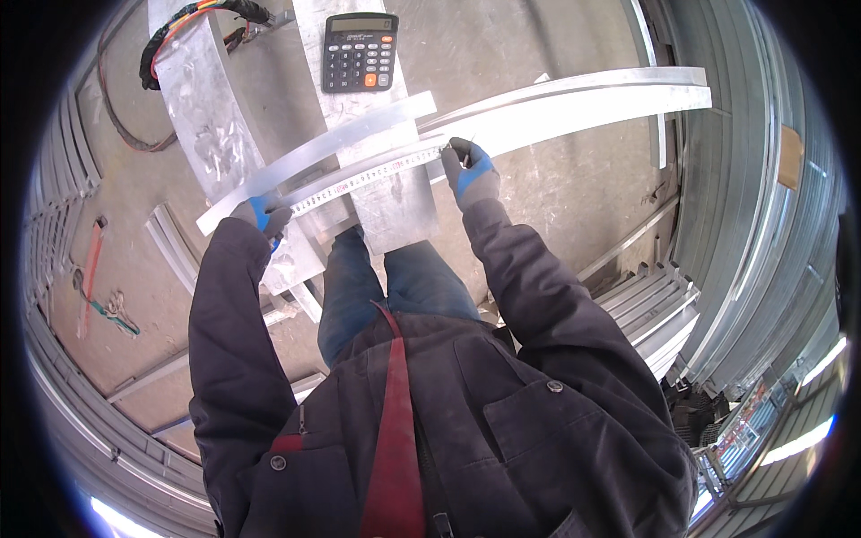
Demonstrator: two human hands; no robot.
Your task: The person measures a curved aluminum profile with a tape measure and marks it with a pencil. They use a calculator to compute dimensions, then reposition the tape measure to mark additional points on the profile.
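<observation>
A white tape measure [369, 176] is pulled out between my two gloved hands, along the near side of the metal strips. My left hand [260, 213], in a blue and grey glove, is closed round the tape's left end; a small blue part shows just below it. At the other end, my right hand [471, 170] pinches the tape between thumb and fingers. Just beyond the tape lies a shorter silver metal strip [336, 143], its left end close to my left hand. Longer metal profiles [583, 103] run out to the right past my right hand.
Two broad metal beams, one on the left [202, 108] and one in the middle [404, 211], support the strips. A black calculator [359, 54] rests on the middle beam. Cables [152, 54] loop at upper left. Stacked metal lengths [744, 179] line the right side.
</observation>
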